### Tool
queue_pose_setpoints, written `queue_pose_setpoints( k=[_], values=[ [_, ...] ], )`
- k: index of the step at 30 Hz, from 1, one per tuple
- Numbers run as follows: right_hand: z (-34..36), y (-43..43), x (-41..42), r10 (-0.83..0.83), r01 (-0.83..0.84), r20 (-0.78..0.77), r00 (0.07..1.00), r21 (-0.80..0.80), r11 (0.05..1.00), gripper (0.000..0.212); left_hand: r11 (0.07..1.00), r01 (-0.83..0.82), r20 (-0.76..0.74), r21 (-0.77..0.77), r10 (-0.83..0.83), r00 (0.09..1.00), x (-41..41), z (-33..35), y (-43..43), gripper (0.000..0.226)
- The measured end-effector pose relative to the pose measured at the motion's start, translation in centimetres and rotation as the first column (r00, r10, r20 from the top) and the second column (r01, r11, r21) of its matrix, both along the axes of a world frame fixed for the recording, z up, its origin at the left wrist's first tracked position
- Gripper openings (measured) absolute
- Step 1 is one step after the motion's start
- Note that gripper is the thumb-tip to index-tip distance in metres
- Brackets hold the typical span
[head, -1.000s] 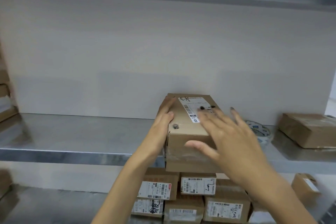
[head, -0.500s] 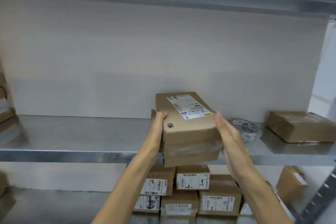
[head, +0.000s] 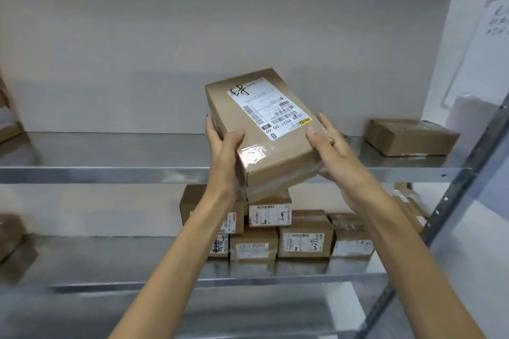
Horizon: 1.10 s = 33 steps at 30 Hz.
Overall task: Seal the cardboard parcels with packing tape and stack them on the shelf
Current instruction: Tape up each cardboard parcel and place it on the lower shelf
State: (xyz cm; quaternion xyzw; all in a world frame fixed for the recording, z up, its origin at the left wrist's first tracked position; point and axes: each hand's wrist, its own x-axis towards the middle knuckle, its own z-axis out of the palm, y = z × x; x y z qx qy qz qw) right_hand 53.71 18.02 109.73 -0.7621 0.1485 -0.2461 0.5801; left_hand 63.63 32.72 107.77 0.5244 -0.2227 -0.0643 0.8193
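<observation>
The left hand (head: 223,146) and right hand (head: 330,151) clasp the brown, white-labelled rectangular cardboard parcel (head: 264,132) by 2 sides, thumbs on top. Between them it tilts, held clear of the grey metal shelf (head: 110,157) behind the grip.

Two hands (head: 223,146), one held parcel (head: 275,162), at least eight shelved parcels (head: 410,136).

A parcel storeroom: steel shelves (head: 110,175) holding cardboard parcels (head: 304,239) (shipping-labelled).
</observation>
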Motion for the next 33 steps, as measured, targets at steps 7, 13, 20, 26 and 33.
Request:
queue_pose_setpoints(
  k=[7, 13, 20, 26, 33],
  values=[
    [-2.7, -2.2, -8.1, 0.049, -0.03, -0.086, 0.995, 0.212, 0.977, 0.085, 0.992, -0.112, 0.034, -0.062, 0.115, 0.993, -10.7, -2.4, -2.4, 0.077],
    [-6.5, -5.0, -17.1, 0.114, -0.084, -0.039, 0.993, 0.461, 0.883, 0.053, 0.987, -0.146, 0.004, -0.062, 0.147, 0.989, -20.4, -6.6, -5.8, 0.086],
    [-11.6, -9.0, -22.9, 0.058, -0.05, -0.006, 0.998, 0.431, 0.901, 0.07, 0.994, -0.108, -0.152, 0.015, 0.109, 0.982, -25.5, -13.0, -9.5, 0.087],
    [-14.9, -14.3, -23.7, -0.006, 0.025, -0.064, 0.998, 0.302, 0.953, 0.062, 0.989, 0.019, -0.414, 0.15, 0.045, 0.909, -24.3, -17.0, -13.3, 0.042],
    [-16.6, -20.6, -18.0, 0.005, 0.006, -0.108, 0.994, 0.104, 0.995, 0.069, 0.984, 0.153, -0.664, 0.09, -0.055, 0.746, -18.1, -19.4, -18.4, 0.03]
  ],
)
